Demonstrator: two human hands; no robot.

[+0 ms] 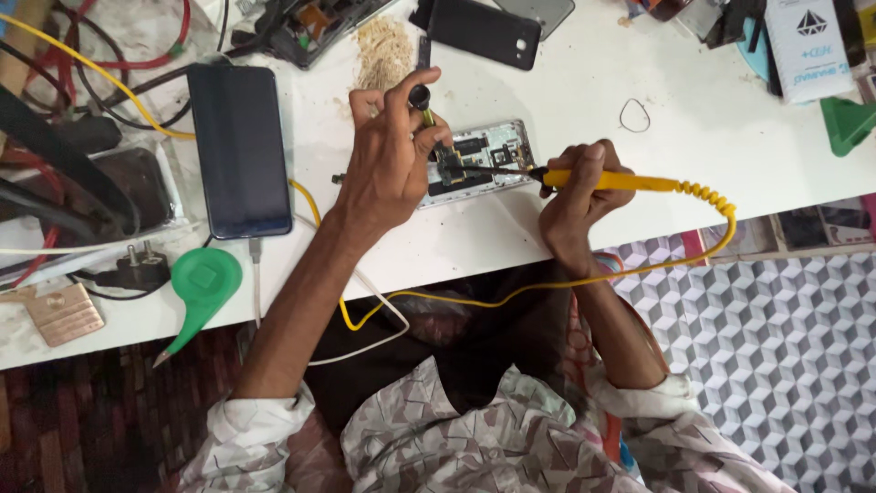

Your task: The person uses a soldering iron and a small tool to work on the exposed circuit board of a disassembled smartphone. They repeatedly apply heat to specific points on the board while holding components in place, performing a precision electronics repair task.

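On the white table (pixel 584 100): opened phone (pixel 484 157) lies back-off, circuitry bare.
Left hand (pixel 388 155): fingers clamped on a small yellow-tipped tool (pixel 423 108).
Right hand (pixel 577 190): fingers wrapped round yellow soldering iron (pixel 602 180), tip seemingly touching the board.
Progress: phone opened; board work under way, reassembly left.

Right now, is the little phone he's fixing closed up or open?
Open. The small phone lies on the white table with its back off, inner parts showing.
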